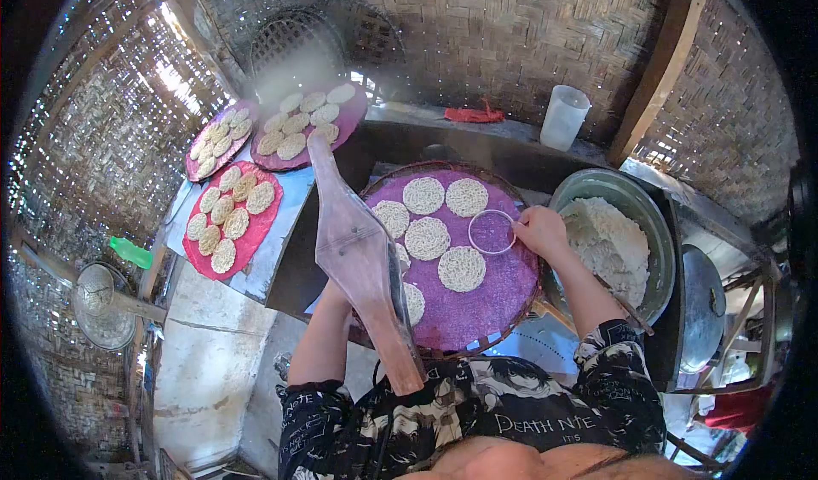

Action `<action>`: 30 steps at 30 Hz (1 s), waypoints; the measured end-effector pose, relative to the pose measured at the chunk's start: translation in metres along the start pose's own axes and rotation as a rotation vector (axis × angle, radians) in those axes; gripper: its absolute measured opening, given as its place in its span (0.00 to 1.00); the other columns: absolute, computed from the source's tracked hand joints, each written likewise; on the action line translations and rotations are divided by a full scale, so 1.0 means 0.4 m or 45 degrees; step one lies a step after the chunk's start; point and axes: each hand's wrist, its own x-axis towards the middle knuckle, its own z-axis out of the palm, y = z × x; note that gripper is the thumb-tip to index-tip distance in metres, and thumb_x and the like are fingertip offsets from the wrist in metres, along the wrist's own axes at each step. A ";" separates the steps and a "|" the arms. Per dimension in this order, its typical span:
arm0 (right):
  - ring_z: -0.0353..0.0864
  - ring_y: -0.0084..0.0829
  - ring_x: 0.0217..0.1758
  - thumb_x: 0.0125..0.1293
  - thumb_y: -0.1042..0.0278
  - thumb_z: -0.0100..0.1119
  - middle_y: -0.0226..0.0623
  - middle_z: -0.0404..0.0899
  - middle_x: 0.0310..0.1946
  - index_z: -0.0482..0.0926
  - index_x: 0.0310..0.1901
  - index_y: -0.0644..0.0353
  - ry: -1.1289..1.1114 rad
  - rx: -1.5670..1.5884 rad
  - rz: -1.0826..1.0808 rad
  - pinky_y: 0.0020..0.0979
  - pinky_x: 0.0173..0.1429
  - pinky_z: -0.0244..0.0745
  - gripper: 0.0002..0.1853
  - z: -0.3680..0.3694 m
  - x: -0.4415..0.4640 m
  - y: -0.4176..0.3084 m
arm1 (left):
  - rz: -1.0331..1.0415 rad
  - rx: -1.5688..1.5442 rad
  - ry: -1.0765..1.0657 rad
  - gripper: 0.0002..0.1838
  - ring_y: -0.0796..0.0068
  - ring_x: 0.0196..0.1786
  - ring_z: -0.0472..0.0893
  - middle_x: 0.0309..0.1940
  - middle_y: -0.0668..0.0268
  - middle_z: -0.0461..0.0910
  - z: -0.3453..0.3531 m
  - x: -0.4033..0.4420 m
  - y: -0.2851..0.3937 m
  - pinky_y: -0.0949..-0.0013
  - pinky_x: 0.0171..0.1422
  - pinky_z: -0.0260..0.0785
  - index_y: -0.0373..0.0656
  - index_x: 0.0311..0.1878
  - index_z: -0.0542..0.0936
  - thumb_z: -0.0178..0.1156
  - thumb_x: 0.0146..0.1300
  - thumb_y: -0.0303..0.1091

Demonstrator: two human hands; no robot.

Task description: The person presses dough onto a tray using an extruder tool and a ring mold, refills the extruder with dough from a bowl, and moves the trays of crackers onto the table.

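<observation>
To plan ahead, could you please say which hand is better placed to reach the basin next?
Probably the right hand, holding the white ring near the basin; the left hand is hidden behind the wooden implement, its forearm farther off.

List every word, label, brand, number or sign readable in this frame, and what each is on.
"DEATH NTE" (a letter after the N is unclear): front of the wearer's shirt
"IT'S": below it, same shirt
Small lettering on the left sleeve and right sleeve: too small and blurred to read reliably
No other readable text, labels or numbers.
</observation>
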 end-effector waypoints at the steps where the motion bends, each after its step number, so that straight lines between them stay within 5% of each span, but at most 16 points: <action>1: 0.78 0.43 0.38 0.47 0.54 0.56 0.43 0.79 0.32 0.82 0.27 0.54 0.001 -0.002 -0.007 0.41 0.44 0.73 0.14 0.001 0.000 0.001 | 0.025 0.090 0.006 0.19 0.62 0.31 0.75 0.30 0.56 0.74 0.000 0.003 -0.002 0.59 0.33 0.72 0.40 0.36 0.74 0.54 0.57 0.49; 6: 0.78 0.43 0.38 0.53 0.50 0.55 0.43 0.79 0.32 0.82 0.31 0.53 0.070 -0.023 -0.012 0.41 0.44 0.73 0.16 -0.002 -0.014 0.002 | 0.613 0.761 0.319 0.17 0.70 0.41 0.76 0.39 0.62 0.76 0.066 0.040 -0.058 0.64 0.46 0.70 0.40 0.41 0.74 0.62 0.52 0.40; 9: 0.78 0.39 0.37 0.59 0.44 0.51 0.41 0.80 0.33 0.80 0.39 0.56 0.273 0.222 -0.274 0.40 0.42 0.73 0.22 -0.076 -0.076 -0.058 | 0.464 1.289 0.185 0.27 0.69 0.48 0.75 0.46 0.63 0.76 0.079 0.074 -0.009 0.65 0.52 0.68 0.38 0.48 0.73 0.68 0.41 0.34; 11: 0.79 0.34 0.33 0.64 0.40 0.40 0.39 0.80 0.31 0.77 0.42 0.61 -0.039 1.157 -0.440 0.36 0.38 0.74 0.29 -0.042 -0.123 -0.096 | 0.415 1.715 0.225 0.30 0.67 0.48 0.76 0.47 0.60 0.75 0.207 0.090 0.022 0.64 0.52 0.68 0.38 0.51 0.72 0.68 0.41 0.33; 13: 0.79 0.31 0.28 0.66 0.38 0.30 0.38 0.79 0.29 0.76 0.42 0.62 -0.992 1.632 0.131 0.31 0.35 0.74 0.33 -0.097 -0.166 -0.124 | 0.380 1.323 0.044 0.27 0.64 0.50 0.75 0.45 0.60 0.76 0.220 0.149 -0.002 0.62 0.54 0.66 0.39 0.50 0.72 0.64 0.46 0.38; 16: 0.78 0.31 0.24 0.66 0.37 0.26 0.40 0.78 0.27 0.73 0.44 0.60 -0.953 1.776 0.229 0.30 0.29 0.74 0.34 -0.136 -0.152 -0.092 | 0.343 0.739 -0.268 0.25 0.59 0.52 0.74 0.42 0.59 0.78 0.223 0.270 -0.030 0.58 0.58 0.63 0.39 0.50 0.72 0.58 0.53 0.46; 20: 0.78 0.30 0.22 0.64 0.33 0.26 0.40 0.78 0.29 0.71 0.47 0.58 -1.144 1.776 0.274 0.28 0.24 0.75 0.34 -0.174 -0.119 -0.018 | 0.069 -0.630 -0.184 0.32 0.61 0.42 0.75 0.29 0.63 0.78 0.343 0.316 0.095 0.57 0.56 0.63 0.40 0.46 0.75 0.46 0.58 0.63; 23: 0.78 0.29 0.22 0.62 0.31 0.28 0.39 0.78 0.27 0.71 0.44 0.57 -1.192 1.607 0.304 0.27 0.22 0.75 0.35 -0.192 -0.090 0.019 | 0.110 -0.814 -0.440 0.38 0.66 0.34 0.73 0.23 0.67 0.73 0.258 0.443 0.020 0.57 0.51 0.64 0.42 0.48 0.74 0.33 0.59 0.69; 24: 0.78 0.29 0.22 0.62 0.31 0.28 0.40 0.78 0.27 0.70 0.45 0.56 -1.174 1.497 0.329 0.27 0.23 0.74 0.35 -0.199 -0.078 0.035 | 0.097 -0.843 -0.350 0.37 0.69 0.27 0.69 0.17 0.69 0.68 0.265 0.450 0.004 0.62 0.47 0.64 0.43 0.47 0.74 0.33 0.59 0.68; 30: 0.78 0.28 0.21 0.63 0.33 0.31 0.36 0.78 0.24 0.73 0.42 0.57 -1.041 1.026 0.388 0.27 0.24 0.75 0.32 -0.236 -0.055 0.067 | 0.193 -0.877 -0.121 0.31 0.77 0.20 0.63 0.13 0.75 0.60 0.261 0.465 -0.098 0.67 0.37 0.62 0.45 0.43 0.73 0.37 0.61 0.64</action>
